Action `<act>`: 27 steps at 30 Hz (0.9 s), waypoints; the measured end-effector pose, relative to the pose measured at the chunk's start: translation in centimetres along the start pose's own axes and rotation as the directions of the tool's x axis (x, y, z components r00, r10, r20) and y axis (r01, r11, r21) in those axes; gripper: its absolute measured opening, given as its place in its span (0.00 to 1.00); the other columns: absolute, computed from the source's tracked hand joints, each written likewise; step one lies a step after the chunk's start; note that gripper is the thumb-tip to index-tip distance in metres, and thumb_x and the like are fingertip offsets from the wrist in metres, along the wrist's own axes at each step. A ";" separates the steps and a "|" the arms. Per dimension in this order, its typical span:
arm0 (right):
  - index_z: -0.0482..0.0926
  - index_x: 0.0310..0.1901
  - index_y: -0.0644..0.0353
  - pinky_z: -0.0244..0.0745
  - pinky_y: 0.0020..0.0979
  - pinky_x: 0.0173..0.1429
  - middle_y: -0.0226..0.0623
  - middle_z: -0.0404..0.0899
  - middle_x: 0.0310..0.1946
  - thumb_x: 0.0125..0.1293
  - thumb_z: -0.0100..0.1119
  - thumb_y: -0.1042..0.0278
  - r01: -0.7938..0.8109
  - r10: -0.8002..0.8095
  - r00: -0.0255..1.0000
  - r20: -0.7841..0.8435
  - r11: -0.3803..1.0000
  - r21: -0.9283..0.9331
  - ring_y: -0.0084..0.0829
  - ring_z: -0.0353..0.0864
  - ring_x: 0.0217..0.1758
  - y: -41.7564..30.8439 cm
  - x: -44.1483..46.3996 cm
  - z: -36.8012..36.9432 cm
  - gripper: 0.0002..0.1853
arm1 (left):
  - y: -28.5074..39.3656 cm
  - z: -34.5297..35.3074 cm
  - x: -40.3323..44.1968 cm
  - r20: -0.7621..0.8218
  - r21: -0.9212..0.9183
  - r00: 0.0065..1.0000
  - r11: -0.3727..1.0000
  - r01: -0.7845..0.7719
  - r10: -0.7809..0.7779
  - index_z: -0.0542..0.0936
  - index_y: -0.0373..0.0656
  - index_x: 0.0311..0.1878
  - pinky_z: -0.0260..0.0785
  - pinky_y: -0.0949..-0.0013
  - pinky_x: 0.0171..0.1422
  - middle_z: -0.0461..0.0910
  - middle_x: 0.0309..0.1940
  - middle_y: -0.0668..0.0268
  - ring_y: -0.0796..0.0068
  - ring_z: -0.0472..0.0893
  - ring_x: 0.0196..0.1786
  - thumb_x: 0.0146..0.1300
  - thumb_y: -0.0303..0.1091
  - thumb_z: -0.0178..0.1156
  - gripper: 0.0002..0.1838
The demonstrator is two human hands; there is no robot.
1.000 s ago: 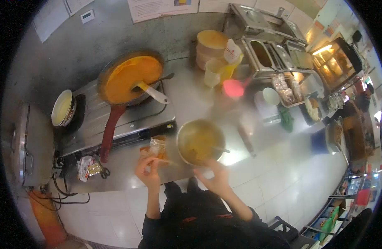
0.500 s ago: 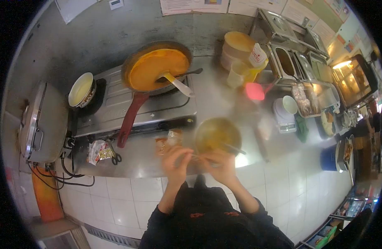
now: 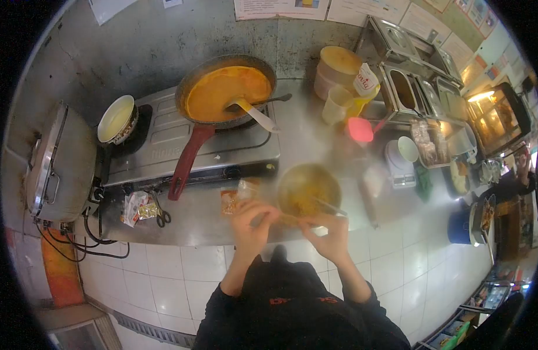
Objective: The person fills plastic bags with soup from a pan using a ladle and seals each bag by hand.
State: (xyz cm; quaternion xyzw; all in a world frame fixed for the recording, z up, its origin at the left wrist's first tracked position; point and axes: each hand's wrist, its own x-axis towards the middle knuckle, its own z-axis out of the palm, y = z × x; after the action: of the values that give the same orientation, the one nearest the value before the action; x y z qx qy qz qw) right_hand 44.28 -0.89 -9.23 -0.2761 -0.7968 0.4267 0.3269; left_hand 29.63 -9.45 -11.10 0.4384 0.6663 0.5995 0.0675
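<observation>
My left hand (image 3: 252, 226) is closed, its thumb and fingers pinched at the counter's front edge. Opposite it, my right hand (image 3: 328, 234) is pinched too. Between them stretches a thin brownish strip (image 3: 288, 220), like a small packet; haze blurs its details. Just beyond my right hand stands a round bowl (image 3: 310, 175) with yellowish contents and a metal utensil (image 3: 332, 207) leaning on its rim. Past my left hand lie an orange-brown sachet (image 3: 228, 202) and a clear plastic bag (image 3: 248, 188).
A pan (image 3: 181, 111) of orange sauce sits on the stove (image 3: 146, 160), its red handle (image 3: 190, 157) pointing toward me. Scissors (image 3: 162, 218) lie by torn packets (image 3: 134, 209). At the right are a pink scoop (image 3: 360, 129), a scale (image 3: 402, 178) and a piping-bag-like pouch (image 3: 371, 186).
My hands have moved slightly apart, with the thin strip now showing between them. The view has shifted a little. The pan and bowl stay in place.
</observation>
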 end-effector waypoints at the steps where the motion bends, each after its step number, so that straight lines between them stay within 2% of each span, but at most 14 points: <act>1: 0.81 0.26 0.63 0.73 0.22 0.33 0.38 0.81 0.25 0.47 0.61 0.76 -0.031 0.031 1.000 0.002 0.999 0.035 0.28 0.81 0.27 -0.1 0.0 -0.1 0.03 | 0.1 0.0 0.0 0.009 -0.001 1.000 1.000 0.001 -0.001 0.78 0.41 0.23 0.61 0.69 0.45 0.79 0.23 0.67 0.71 0.76 0.30 0.45 0.27 0.61 0.02; 8: 0.81 0.30 0.64 0.75 0.25 0.35 0.39 0.80 0.26 0.45 0.63 0.76 -0.021 0.020 1.000 0.018 0.999 0.029 0.30 0.81 0.28 -0.4 0.5 -0.5 0.08 | 1.3 -0.3 0.8 0.064 -0.069 0.997 0.997 0.038 -0.033 0.79 0.41 0.23 0.61 0.70 0.45 0.79 0.22 0.67 0.72 0.76 0.30 0.46 0.27 0.61 0.01; 10: 0.81 0.31 0.63 0.74 0.26 0.33 0.39 0.80 0.25 0.45 0.63 0.77 0.260 -0.264 0.965 -0.010 0.956 -0.133 0.32 0.79 0.27 -0.4 1.0 -0.4 0.09 | 1.6 -0.3 0.9 0.098 -0.066 0.995 0.997 0.041 -0.035 0.79 0.41 0.23 0.60 0.70 0.45 0.79 0.23 0.67 0.72 0.76 0.30 0.46 0.26 0.60 0.01; 14: 0.81 0.30 0.63 0.72 0.28 0.31 0.38 0.79 0.25 0.44 0.63 0.77 0.283 -0.292 0.955 -0.052 0.949 -0.136 0.34 0.77 0.26 0.2 0.8 -0.4 0.08 | 1.7 0.0 1.0 0.106 -0.064 0.994 0.998 0.001 0.006 0.79 0.41 0.23 0.60 0.69 0.45 0.79 0.23 0.68 0.72 0.76 0.31 0.46 0.26 0.59 0.01; 17: 0.81 0.30 0.62 0.72 0.28 0.31 0.38 0.79 0.26 0.44 0.62 0.78 0.229 -0.237 0.970 -0.060 0.966 -0.120 0.33 0.78 0.27 0.4 0.6 -0.7 0.08 | 1.6 0.4 1.1 0.123 -0.028 0.992 0.999 -0.032 0.036 0.79 0.42 0.23 0.60 0.68 0.45 0.79 0.23 0.68 0.72 0.76 0.31 0.46 0.25 0.59 0.01; 20: 0.80 0.29 0.62 0.72 0.28 0.31 0.38 0.79 0.27 0.44 0.63 0.77 0.211 -0.219 0.975 -0.048 0.969 -0.132 0.33 0.77 0.27 0.5 0.7 -1.0 0.07 | 1.6 0.8 1.1 0.205 0.001 0.975 0.996 -0.093 0.090 0.80 0.42 0.24 0.62 0.68 0.44 0.78 0.24 0.66 0.69 0.75 0.31 0.43 0.26 0.63 0.02; 22: 0.80 0.30 0.62 0.72 0.29 0.29 0.38 0.78 0.25 0.45 0.62 0.76 0.299 -0.309 0.951 -0.035 0.940 -0.162 0.34 0.77 0.26 -0.3 1.2 -0.8 0.07 | 2.0 1.2 1.0 0.191 0.083 0.974 0.987 -0.139 0.121 0.80 0.44 0.23 0.61 0.67 0.44 0.77 0.22 0.66 0.68 0.73 0.30 0.42 0.25 0.61 0.03; 23: 0.80 0.30 0.62 0.72 0.29 0.29 0.38 0.78 0.25 0.45 0.62 0.76 0.286 -0.300 0.952 -0.053 0.940 -0.189 0.34 0.77 0.26 0.1 1.1 -0.7 0.07 | 2.0 1.4 1.1 0.208 0.055 0.969 0.987 -0.149 0.135 0.80 0.44 0.23 0.61 0.67 0.44 0.77 0.22 0.66 0.68 0.73 0.30 0.42 0.25 0.61 0.03; 25: 0.79 0.30 0.62 0.72 0.31 0.29 0.38 0.77 0.24 0.46 0.62 0.74 0.337 -0.347 0.938 -0.006 0.914 -0.228 0.36 0.76 0.26 1.5 0.5 -0.3 0.07 | 1.6 1.6 1.3 0.234 0.124 0.960 0.974 -0.189 0.156 0.79 0.42 0.20 0.61 0.69 0.41 0.77 0.22 0.67 0.67 0.73 0.29 0.43 0.23 0.59 0.02; 26: 0.79 0.30 0.62 0.72 0.31 0.29 0.38 0.77 0.24 0.46 0.62 0.74 0.321 -0.337 0.941 -0.023 0.913 -0.251 0.36 0.76 0.26 1.6 0.4 -0.4 0.07 | 1.1 1.7 1.1 0.252 0.100 0.953 0.975 -0.199 0.169 0.79 0.42 0.20 0.61 0.69 0.41 0.77 0.22 0.67 0.67 0.73 0.29 0.43 0.23 0.59 0.02; 27: 0.79 0.29 0.62 0.72 0.32 0.29 0.39 0.76 0.24 0.46 0.62 0.74 0.297 -0.299 0.954 0.017 0.937 -0.183 0.37 0.76 0.26 1.7 0.4 -0.5 0.07 | 0.4 1.8 0.8 0.216 0.159 0.961 0.965 -0.207 0.170 0.79 0.42 0.20 0.61 0.69 0.41 0.77 0.21 0.66 0.67 0.73 0.29 0.42 0.24 0.60 0.01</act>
State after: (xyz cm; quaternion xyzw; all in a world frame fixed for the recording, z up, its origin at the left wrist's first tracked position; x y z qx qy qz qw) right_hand 44.63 0.44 -10.33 -0.1837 -0.8635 0.2956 0.3651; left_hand 30.41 -7.65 -10.94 0.5626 0.6625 0.4932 0.0369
